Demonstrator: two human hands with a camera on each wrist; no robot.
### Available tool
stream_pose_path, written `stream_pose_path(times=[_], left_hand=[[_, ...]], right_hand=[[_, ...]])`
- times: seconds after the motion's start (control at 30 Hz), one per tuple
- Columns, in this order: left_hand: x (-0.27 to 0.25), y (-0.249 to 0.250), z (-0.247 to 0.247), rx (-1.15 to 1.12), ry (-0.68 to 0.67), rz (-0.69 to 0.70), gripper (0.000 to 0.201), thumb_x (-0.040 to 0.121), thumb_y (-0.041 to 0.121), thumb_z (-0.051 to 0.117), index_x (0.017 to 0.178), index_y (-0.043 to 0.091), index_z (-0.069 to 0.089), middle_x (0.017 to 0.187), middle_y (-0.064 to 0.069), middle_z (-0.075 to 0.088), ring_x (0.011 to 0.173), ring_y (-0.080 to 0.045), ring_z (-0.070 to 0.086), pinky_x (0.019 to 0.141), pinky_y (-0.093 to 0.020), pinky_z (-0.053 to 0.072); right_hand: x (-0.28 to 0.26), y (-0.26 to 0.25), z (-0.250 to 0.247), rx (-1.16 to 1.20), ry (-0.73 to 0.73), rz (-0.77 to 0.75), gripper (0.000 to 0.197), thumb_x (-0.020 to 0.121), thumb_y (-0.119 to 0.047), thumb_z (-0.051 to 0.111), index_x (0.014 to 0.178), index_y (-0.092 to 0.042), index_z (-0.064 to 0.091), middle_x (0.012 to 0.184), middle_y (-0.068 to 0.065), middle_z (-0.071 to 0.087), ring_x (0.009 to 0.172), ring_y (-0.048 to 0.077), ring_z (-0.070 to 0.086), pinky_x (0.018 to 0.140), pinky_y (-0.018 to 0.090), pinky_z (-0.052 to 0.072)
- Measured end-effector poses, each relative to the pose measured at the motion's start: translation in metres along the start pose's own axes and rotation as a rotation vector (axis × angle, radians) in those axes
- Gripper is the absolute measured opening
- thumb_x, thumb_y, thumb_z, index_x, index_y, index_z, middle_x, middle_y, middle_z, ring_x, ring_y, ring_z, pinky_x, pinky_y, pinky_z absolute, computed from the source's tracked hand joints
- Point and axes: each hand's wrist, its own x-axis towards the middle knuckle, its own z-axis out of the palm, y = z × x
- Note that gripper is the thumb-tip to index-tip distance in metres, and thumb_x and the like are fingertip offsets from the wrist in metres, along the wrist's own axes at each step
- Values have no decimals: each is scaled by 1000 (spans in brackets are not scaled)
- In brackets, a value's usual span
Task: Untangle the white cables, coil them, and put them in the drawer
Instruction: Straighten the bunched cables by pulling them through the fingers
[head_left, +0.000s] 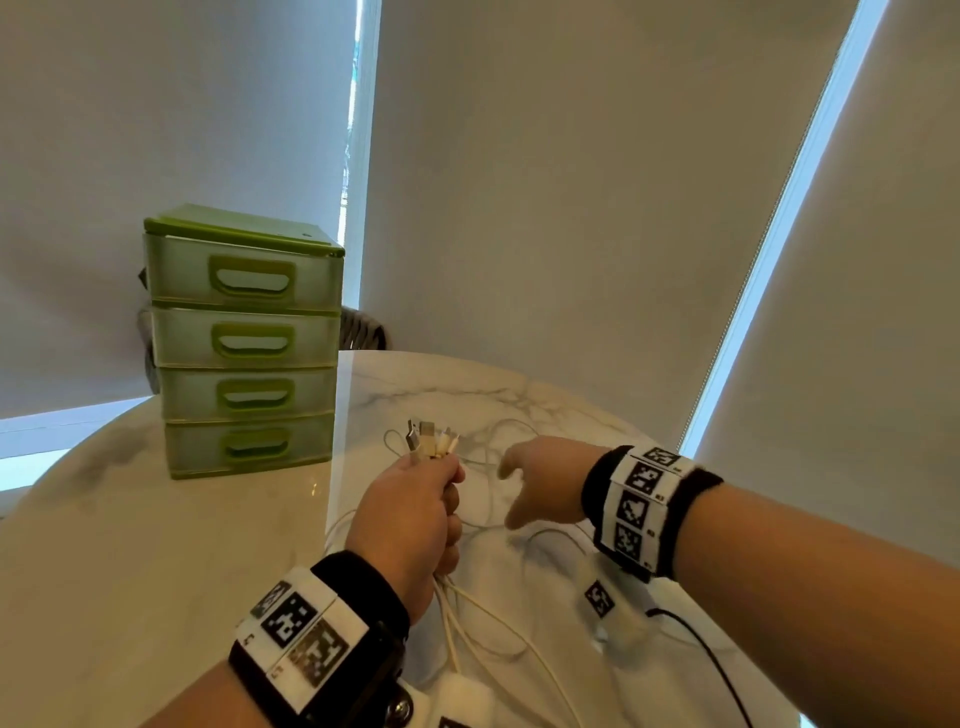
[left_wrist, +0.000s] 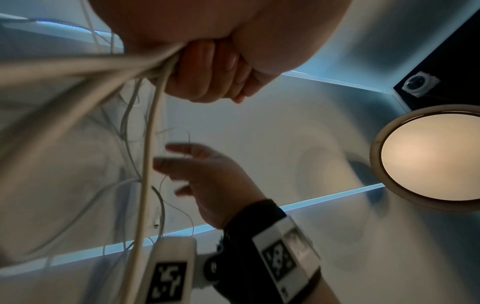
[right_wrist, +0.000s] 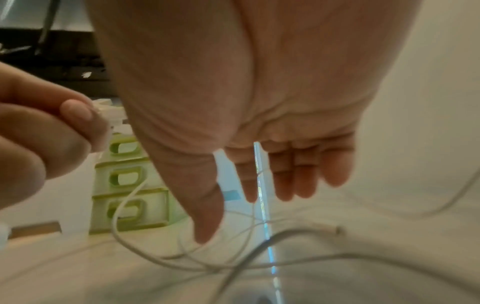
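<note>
My left hand (head_left: 415, 512) grips a bundle of white cables (head_left: 452, 608); their plug ends (head_left: 431, 439) stick up out of the fist. In the left wrist view the cables (left_wrist: 145, 164) run down from the curled fingers (left_wrist: 207, 67). More loose white cable (right_wrist: 207, 265) lies tangled on the marble table (head_left: 156, 545). My right hand (head_left: 540, 483) hovers just right of the left, fingers straight and spread, holding nothing. The right wrist view shows its fingers (right_wrist: 293, 176) above the loose cable. The green drawer unit (head_left: 244, 343) stands at the back left with all drawers closed.
A black wire (head_left: 711, 660) trails over the table by my right forearm. A dark chair back (head_left: 363, 330) shows behind the drawer unit. Roller blinds (head_left: 571, 182) hang behind the table. The table's curved far edge (head_left: 519, 374) lies just past my hands.
</note>
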Motion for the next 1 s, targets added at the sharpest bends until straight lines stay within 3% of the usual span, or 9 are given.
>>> stream_pose_path(times=[0.07,0.17,0.33,0.43,0.53,0.63,0.8,1.0], left_hand=[[1,0,-1,-8,5,-3,19,99,20,48,83,13,53,48,5,34,36,-9,25,36,-18,20],[3,0,-1,-25,12,-2,19,99,18,48,81,13,53,47,5,34,36,-9,24,35,-18,20],[4,0,-1,-57,31,-1,17,96,14,50,79,13,52,46,5,33,35,-8,24,33,-17,20],[3,1,-1,-70,48,7,17,97,15,50,80,13,52,47,5,33,36,-8,25,34,-17,20],[1,2,-1,-101,61,23,18,97,14,50,79,13,52,48,5,33,36,-8,24,34,-16,21],[1,3,-1,-145,57,32,19,98,15,50,80,13,52,46,6,34,34,-7,25,34,-15,21],[4,3,-4,-169,68,65,19,99,17,49,81,14,51,46,6,35,34,-7,25,33,-16,22],[7,0,-11,-236,40,116,21,100,19,49,79,16,50,46,7,33,34,-7,24,34,-15,21]], right_hand=[[11,-14,6,31,-7,-81,58,83,-48,71,135,-28,56,134,-3,58,120,21,56,101,36,47],[19,-26,17,-30,-33,-121,37,89,-45,63,120,-26,67,117,-1,66,104,21,62,94,37,52],[24,-27,21,5,86,-159,17,92,-30,61,99,-20,73,95,-1,70,89,20,65,86,37,55],[22,-14,9,221,239,-134,15,94,-29,59,97,-21,72,94,-4,68,89,17,63,85,33,53],[12,4,-12,566,430,-128,10,93,-25,62,90,-22,71,86,-6,69,79,13,65,76,28,50],[-5,25,-36,890,634,-106,10,93,-21,63,88,-17,71,78,-1,71,67,13,67,65,31,53],[-47,77,-87,1316,938,-25,8,94,-19,63,88,-17,67,77,1,64,65,15,61,57,29,49],[-99,164,-107,1489,1176,182,3,88,-22,64,86,-22,66,75,-2,62,65,13,59,58,28,48]])
